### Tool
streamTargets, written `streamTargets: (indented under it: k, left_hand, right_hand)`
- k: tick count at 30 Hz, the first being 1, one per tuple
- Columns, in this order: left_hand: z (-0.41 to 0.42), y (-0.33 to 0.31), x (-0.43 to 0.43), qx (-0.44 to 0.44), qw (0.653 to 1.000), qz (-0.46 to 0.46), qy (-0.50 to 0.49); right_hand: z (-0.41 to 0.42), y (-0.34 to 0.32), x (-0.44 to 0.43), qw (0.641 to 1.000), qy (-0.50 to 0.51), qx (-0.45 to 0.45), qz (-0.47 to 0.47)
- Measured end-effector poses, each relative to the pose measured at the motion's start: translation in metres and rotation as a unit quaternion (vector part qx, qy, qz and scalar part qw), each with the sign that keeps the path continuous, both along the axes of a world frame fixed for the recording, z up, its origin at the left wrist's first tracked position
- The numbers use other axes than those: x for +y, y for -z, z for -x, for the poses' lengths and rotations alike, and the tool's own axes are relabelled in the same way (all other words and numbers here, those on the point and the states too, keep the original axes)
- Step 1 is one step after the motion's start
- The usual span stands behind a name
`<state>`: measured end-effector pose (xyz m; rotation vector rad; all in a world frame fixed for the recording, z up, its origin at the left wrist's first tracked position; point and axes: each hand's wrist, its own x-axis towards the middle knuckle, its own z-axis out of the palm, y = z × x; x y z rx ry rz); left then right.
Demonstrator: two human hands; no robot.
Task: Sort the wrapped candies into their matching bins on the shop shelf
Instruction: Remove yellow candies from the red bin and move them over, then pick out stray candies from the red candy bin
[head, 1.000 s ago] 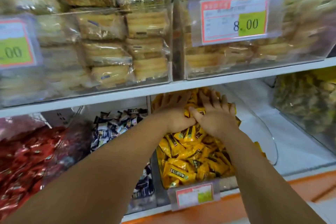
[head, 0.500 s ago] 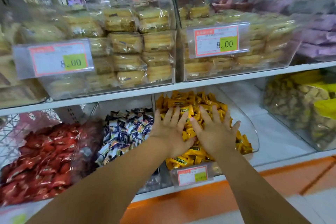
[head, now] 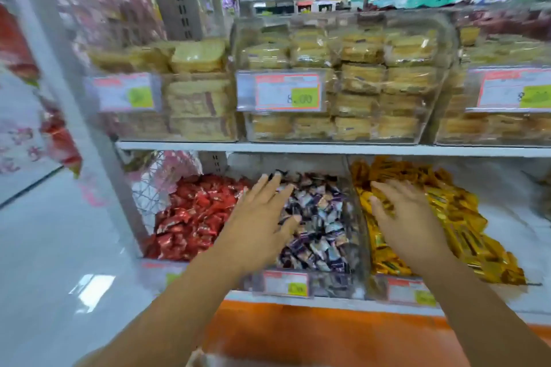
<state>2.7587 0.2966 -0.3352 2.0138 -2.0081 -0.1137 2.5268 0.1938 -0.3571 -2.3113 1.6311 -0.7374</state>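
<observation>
On the lower shelf, in the middle bin, sit the purple-and-white candies. Right of that bin is the yellow candies heap, left of it the red candies.

Left hand is palm down over the middle bin's left edge, fingers straight and spread, pinching nothing. Can't tell if it touches the wrappers. Right hand is just right of the middle bin, over the yellow heap, fingers spread and lying on the wrappers. Nothing seen gripped; the palm's underside is hidden.

Above the middle bin is the white shelf board, then clear boxes of biscuit packs with a price tag. Below the bin is an orange base; far left of it, pale floor.

The whole frame is motion-blurred and the tag print is mostly unreadable. Both forearms are cut off at the bottom edge. The bin fronts are hard to make out behind their tags.

Versus half a second back: both hands were side by side on the yellow heap; now they are well apart, the left one shifted over to the middle bin. The view has swung left, showing floor and a shelf upright.
</observation>
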Motion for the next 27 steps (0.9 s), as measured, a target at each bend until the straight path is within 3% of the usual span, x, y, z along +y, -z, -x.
streamTargets:
  k: [5, 8, 12, 16, 19, 27]
  left_hand:
    - [-0.112, 0.034, 0.039, -0.066, 0.984, -0.005, -0.166]
    - [-0.151, 0.047, 0.047, -0.052, 0.986, -0.002, -0.161]
    - [-0.164, 0.068, 0.042, -0.011, 0.99, -0.008, -0.143]
    - [-0.165, 0.075, 0.039, 0.008, 0.991, -0.03, -0.129]
    - [-0.17, 0.071, 0.04, 0.017, 0.991, -0.02, -0.131]
    - [-0.174, 0.066, 0.038, 0.095, 0.984, 0.008, -0.148]
  right_hand:
    - [-0.093, -0.006, 0.039, 0.979, -0.202, 0.026, 0.016]
    - [-0.143, -0.01, 0.044, 0.958, -0.279, 0.058, 0.009]
    - [-0.223, -0.027, 0.019, 0.94, -0.323, 0.091, -0.066]
    - [-0.301, -0.032, -0.028, 0.889, -0.338, 0.263, -0.159]
    - [-0.336, -0.017, -0.047, 0.876, -0.338, 0.267, -0.216]
    - [-0.327, -0.001, -0.042, 0.835, -0.409, 0.334, -0.153]
